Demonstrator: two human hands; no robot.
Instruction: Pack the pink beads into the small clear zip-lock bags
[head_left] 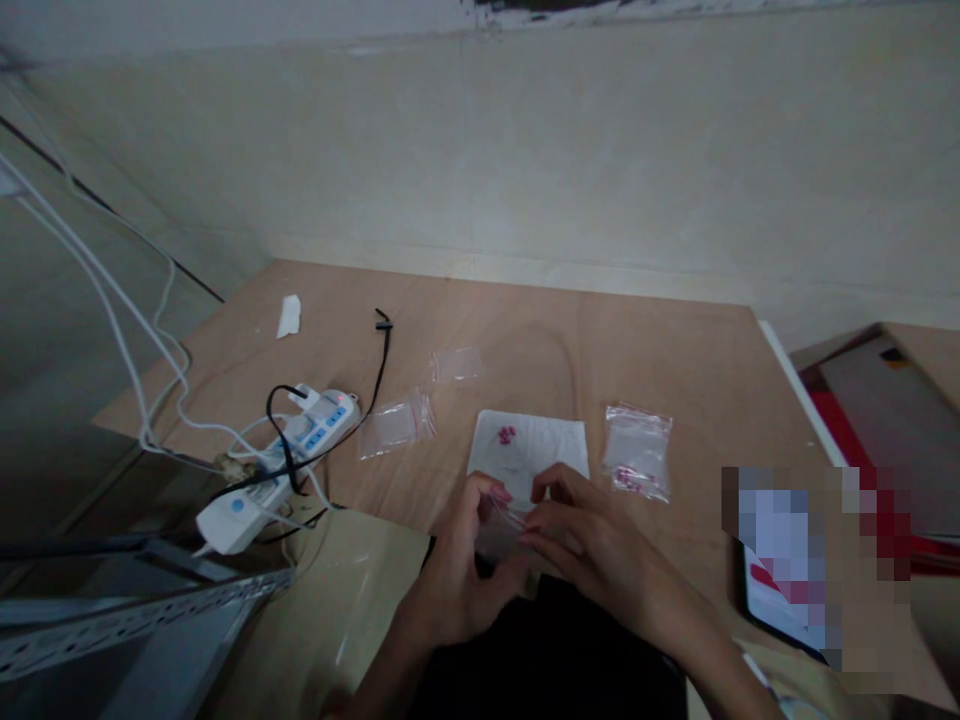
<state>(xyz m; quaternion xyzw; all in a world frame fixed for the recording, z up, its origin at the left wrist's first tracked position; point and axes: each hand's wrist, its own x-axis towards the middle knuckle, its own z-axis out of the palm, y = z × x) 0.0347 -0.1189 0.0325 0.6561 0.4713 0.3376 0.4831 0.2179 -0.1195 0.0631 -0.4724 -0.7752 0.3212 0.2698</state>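
Observation:
Between my two hands is a small clear zip bag [499, 535], held near the table's front edge. My left hand [469, 570] grips its left side, with the thumb below and fingers above. My right hand [581, 535] pinches the bag's top edge from the right. Just beyond the hands lies a white paper sheet [551, 440] with a small cluster of dark pink pieces [507, 435] on it. To its right, a stack of clear zip bags [637, 450] shows similar pink pieces at the bottom. Whether the held bag contains anything is hidden by my fingers.
Flat clear bags [397, 422] and a single clear bag [457, 364] lie left of the paper. A white power strip [281, 470] with tangled cables stands further left. A tablet or phone [776, 590], partly blurred out, lies at the right. A paper scrap [289, 316] sits at the back left.

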